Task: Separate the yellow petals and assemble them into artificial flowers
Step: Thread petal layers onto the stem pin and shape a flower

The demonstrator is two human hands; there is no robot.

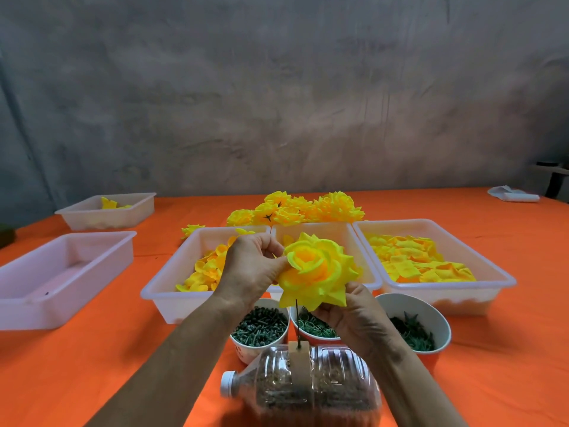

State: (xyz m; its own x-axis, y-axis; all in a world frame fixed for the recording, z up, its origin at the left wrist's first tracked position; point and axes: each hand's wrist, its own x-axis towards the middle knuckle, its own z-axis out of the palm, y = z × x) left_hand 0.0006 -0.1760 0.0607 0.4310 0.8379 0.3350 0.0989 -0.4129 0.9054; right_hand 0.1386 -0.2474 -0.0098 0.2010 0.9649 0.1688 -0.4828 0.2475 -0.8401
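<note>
Where the orange tablecloth (92,365) runs bare at lower left and lower right, we find the widest open room; the centre is crowded by three white trays, the left tray (172,291) holding small curled petals, the middle tray (338,232) largely hidden, the right tray (462,291) holding flat petals. Two further trays (46,303) stand well apart at left. We see the assembled yellow flower (317,269) raised above three paper cups (261,343) of green parts. The left hand (249,269) pinches its upper-left petal edge with curled fingers; the right hand (357,315) grips it from below, fingers curled under the petals. A thin spike rises from a block strapped on a plastic bottle (308,386) lying on its side, just beneath the flower. Finished flowers (295,209) lie heaped behind the trays, before a grey wall (277,87).
</note>
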